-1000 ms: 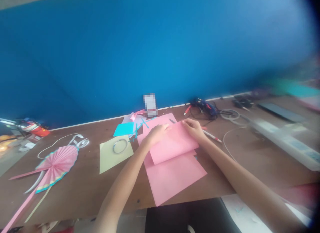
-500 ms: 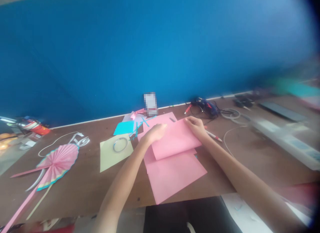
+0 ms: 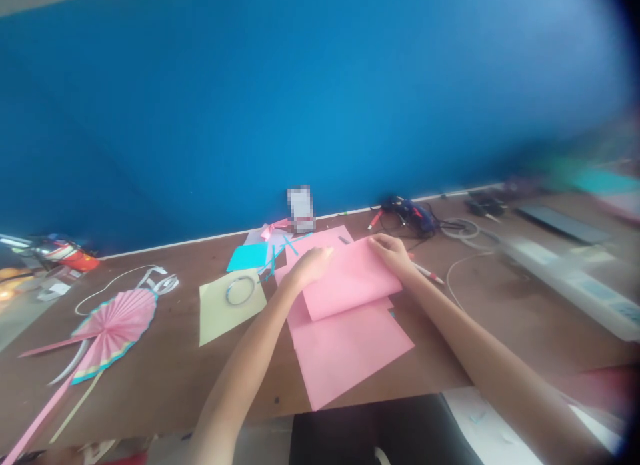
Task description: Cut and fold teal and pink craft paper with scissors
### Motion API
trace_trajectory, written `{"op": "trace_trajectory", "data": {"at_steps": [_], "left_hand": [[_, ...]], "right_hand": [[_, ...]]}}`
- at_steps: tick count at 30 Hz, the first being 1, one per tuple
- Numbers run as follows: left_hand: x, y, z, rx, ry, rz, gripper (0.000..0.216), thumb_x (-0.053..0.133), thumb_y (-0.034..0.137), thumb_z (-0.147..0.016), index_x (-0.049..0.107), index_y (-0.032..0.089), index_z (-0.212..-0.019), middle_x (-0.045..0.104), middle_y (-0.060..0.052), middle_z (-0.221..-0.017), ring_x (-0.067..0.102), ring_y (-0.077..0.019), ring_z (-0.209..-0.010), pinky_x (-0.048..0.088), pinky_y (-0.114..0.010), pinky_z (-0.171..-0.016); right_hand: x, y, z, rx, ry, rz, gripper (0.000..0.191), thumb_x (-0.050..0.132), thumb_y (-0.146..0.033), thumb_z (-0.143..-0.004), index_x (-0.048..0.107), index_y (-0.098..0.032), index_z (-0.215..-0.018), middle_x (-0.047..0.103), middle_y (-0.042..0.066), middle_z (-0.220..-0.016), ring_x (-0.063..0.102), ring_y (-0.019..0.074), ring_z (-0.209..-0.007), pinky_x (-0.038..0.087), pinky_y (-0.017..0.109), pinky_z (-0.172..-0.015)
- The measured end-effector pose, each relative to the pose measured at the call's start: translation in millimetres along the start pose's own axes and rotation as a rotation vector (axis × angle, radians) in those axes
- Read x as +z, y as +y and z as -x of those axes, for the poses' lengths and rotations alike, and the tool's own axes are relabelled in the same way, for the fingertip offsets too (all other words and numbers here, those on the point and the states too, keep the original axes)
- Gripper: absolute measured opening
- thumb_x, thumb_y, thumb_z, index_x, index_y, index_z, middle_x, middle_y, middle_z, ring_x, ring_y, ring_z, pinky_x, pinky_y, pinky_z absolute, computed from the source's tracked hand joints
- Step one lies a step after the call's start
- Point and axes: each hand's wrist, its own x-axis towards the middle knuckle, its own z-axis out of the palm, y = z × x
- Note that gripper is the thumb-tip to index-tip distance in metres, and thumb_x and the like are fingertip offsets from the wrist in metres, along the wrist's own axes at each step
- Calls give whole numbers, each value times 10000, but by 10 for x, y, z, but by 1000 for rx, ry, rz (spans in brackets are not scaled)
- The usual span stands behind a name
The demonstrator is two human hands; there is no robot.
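A pink sheet of paper [image 3: 353,285] is held up at a tilt between both hands, over more pink paper [image 3: 345,368] lying on the table. My left hand [image 3: 315,265] is closed on its upper left edge, thumb on top. At the upper right corner, my right hand [image 3: 389,252] pinches the same sheet. The fingers behind the sheet are hidden. Left of these lies a pale yellow sheet [image 3: 213,318] with a thin ring [image 3: 227,293] on it. Blue paper [image 3: 247,257] and thin blue strips [image 3: 274,255] rest farther back.
A pleated pink fan [image 3: 123,322] with long paper strips lies on the brown table [image 3: 175,385] at left, near a curled white ribbon [image 3: 165,283]. A pen [image 3: 429,274], cables [image 3: 460,228] and a white power strip [image 3: 580,288] are at right. A blue wall rises behind.
Both hands hold the pink sheet in nearly the same place as before. The whole view has shifted very slightly.
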Motion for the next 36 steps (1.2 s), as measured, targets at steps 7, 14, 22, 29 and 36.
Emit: {"op": "trace_trajectory", "data": {"at_steps": [7,14,22,29,36], "left_hand": [[-30,-104,-2,29,-8,-50,265,299,159,-934,560,142,-892,647,-125,-874,612,-205,-776,398,-289,-678],[42,-195,-63,95,-39,-149,247,300,76,-874,535,149,-857,631,-102,-873,587,-190,-745,393,-291,-682],[32,-186,-55,75,-47,-113,242,296,83,-872,525,156,-852,622,-89,-842,568,-182,-719,390,-289,-676],[13,-155,-35,82,-16,-70,262,285,78,-867,533,163,-852,629,-98,-857,584,-194,-733,395,-294,-693],[32,-155,-39,129,-22,-89,269,289,82,-880,548,150,-900,634,-116,-896,602,-213,-789,412,-301,-723]], "right_hand": [[19,47,13,15,-39,-56,328,609,-505,-779,625,-178,-797,602,8,-680,507,135,-580,363,234,-505],[36,51,16,-17,-26,-53,331,618,-507,-776,631,-176,-785,598,4,-663,501,127,-558,351,232,-488],[16,36,14,-11,-13,-13,342,613,-514,-766,642,-175,-801,627,17,-679,517,138,-557,356,238,-482],[9,15,5,-17,8,29,371,599,-540,-760,645,-173,-800,639,27,-687,527,156,-570,367,252,-493],[-10,58,-3,-18,10,49,387,603,-554,-760,644,-171,-794,623,21,-664,514,148,-559,355,243,-482]]}}
